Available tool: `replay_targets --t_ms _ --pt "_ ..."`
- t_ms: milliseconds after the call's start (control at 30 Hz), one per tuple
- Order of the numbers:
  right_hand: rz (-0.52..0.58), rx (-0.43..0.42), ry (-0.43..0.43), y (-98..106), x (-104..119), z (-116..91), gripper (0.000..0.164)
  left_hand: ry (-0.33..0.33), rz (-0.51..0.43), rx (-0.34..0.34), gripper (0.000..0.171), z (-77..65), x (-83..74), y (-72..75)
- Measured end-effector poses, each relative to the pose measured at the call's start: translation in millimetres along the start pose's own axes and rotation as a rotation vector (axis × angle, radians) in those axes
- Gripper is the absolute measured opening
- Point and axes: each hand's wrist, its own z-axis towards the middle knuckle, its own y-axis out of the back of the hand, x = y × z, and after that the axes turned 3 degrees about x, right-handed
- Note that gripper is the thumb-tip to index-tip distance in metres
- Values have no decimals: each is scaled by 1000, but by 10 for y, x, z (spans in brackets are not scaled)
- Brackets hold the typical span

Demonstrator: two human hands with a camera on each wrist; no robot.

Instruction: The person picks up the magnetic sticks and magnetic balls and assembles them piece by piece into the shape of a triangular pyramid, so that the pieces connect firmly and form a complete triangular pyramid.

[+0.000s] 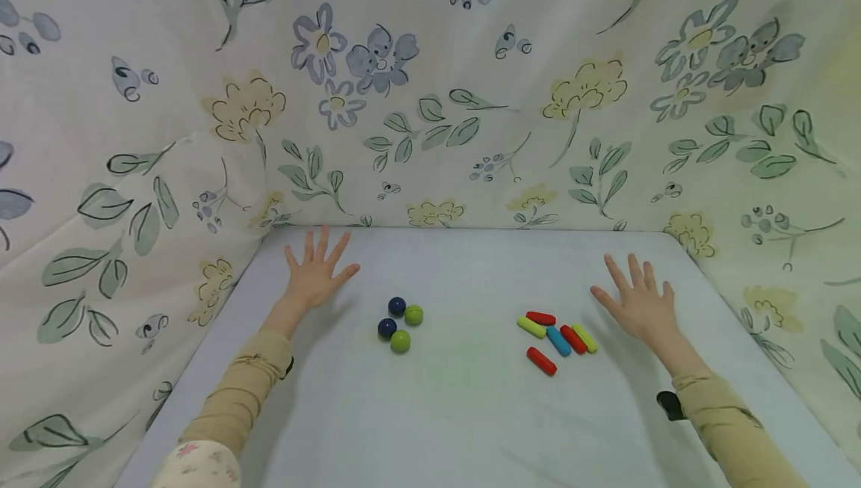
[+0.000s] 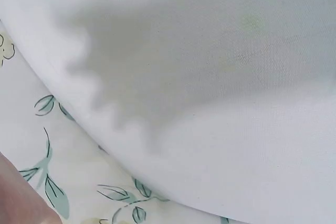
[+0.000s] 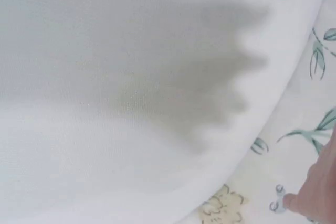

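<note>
Your left hand (image 1: 315, 279) and right hand (image 1: 644, 310) were spread, holding nothing, while the balls (image 1: 400, 341) and sticks (image 1: 558, 341) seemed light, firm and roll-prone, best pinched across their middles.

On the table (image 1: 464, 413) I see a wide lane between the balls (image 1: 400, 341) and coloured sticks (image 1: 558, 340); floral cloth (image 1: 430, 174) blocks the far edge, apparently touching it.

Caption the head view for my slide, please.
Left hand and right hand spread above a table, four balls and six sticks between.
</note>
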Motion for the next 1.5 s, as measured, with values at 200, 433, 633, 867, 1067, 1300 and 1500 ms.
replay_targets --t_ms 200,433,633,867,1067,1300,1500 --pt "11 44 26 -12 111 -20 80 -35 3 8 76 1 -107 7" --pt "27 86 91 -32 241 -23 79 -105 0 -1 75 4 -217 -21" --pt "39 102 160 -19 351 -26 78 -164 -49 5 73 -14 -362 23" --pt "104 142 220 -2 472 -62 78 -214 -86 18 71 -36 -525 64" --pt "159 165 298 -24 563 -122 75 -261 -226 54 72 -88 -647 63" --pt "234 169 347 -62 629 -203 71 -346 -351 148 73 -119 -705 44" --pt "307 180 378 -97 673 -237 65 -402 -473 224 68 -164 -737 46"
